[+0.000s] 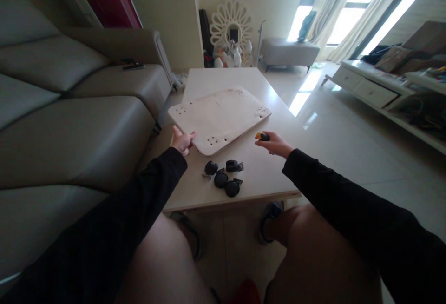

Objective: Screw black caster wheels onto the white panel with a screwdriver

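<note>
Centrally, a pale board with rounded corners lies flat on a low white table, turned at an angle to the table's edges. Small clusters of holes mark each corner of the board. The left hand, in a black sleeve, grips the board's near left edge, fingers curled over the rim. The right hand, also black-sleeved, rests on the table just right of the board and is closed around a small tool with an orange and black end; the rest of the tool is hidden in the fist, and its kind cannot be told.

Four black casters lie in a loose cluster on the table between the two forearms, near the front edge and just clear of the board. Some appear to touch one another; metal mounting plates show on at least two.

The person sits with bare knees below the table edge, a shoe visible on the floor beneath. A grey sofa fills the left side, with a dark flat object on its far seat. Beyond the table stand a grey bench and a white ornamental mirror. A low white cabinet runs along the right wall under bright curtained windows.
</note>
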{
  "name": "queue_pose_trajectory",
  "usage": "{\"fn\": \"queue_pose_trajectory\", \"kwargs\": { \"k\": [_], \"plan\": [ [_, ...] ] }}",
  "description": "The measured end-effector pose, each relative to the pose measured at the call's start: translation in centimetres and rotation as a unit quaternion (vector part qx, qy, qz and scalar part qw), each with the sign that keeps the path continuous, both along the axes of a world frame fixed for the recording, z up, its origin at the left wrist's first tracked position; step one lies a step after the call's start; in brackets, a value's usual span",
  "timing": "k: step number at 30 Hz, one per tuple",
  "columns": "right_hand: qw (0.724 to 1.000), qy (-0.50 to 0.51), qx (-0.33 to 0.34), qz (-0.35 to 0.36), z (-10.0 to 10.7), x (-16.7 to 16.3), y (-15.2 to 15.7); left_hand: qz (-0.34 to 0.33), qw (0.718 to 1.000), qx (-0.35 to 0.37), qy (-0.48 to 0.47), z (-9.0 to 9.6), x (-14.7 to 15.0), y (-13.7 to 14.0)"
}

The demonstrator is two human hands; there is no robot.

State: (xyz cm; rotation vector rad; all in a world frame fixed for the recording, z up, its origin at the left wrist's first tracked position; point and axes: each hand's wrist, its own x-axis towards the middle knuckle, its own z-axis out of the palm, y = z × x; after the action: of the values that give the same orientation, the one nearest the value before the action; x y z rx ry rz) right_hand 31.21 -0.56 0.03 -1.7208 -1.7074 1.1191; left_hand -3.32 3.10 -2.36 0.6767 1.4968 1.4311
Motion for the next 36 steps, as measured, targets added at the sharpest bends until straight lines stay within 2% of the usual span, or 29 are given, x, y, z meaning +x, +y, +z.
{"fn": "queue_pose_trajectory", "kwargs": {
  "k": [4, 8, 17, 21, 29, 34, 36],
  "plan": [
    [1.000, 0.001, 0.001, 0.000, 0.0, -0.2, 0.1, -0.021, 0.999, 0.015, -0.030, 0.9, 0.4, -0.2],
    [1.000, -0.005, -0.004, 0.001, 0.1, -0.2, -0.1, -0.047, 0.998, 0.018, -0.043, 0.9, 1.2, 0.2],
    [0.998, -0.029, -0.036, 0.050, 1.3, -0.2, -0.7, -0.121, 0.992, -0.002, -0.027, 0.8, 5.1, 1.9],
    [0.996, -0.040, -0.032, 0.067, 1.6, -0.9, -1.1, -0.112, 0.994, -0.018, 0.001, 0.6, 5.4, 3.1],
    [0.988, -0.056, -0.045, 0.135, 1.4, -1.2, -1.0, -0.069, 0.997, -0.018, 0.008, -1.1, 3.9, 4.0],
    [0.986, -0.063, -0.043, 0.146, 1.5, -1.5, -0.8, -0.003, 1.000, 0.016, 0.024, -2.2, 3.2, 4.5],
    [0.986, -0.062, -0.043, 0.148, 1.6, -1.6, -0.9, -0.008, 0.999, 0.023, 0.024, -2.5, 3.0, 4.4]
  ]
}}
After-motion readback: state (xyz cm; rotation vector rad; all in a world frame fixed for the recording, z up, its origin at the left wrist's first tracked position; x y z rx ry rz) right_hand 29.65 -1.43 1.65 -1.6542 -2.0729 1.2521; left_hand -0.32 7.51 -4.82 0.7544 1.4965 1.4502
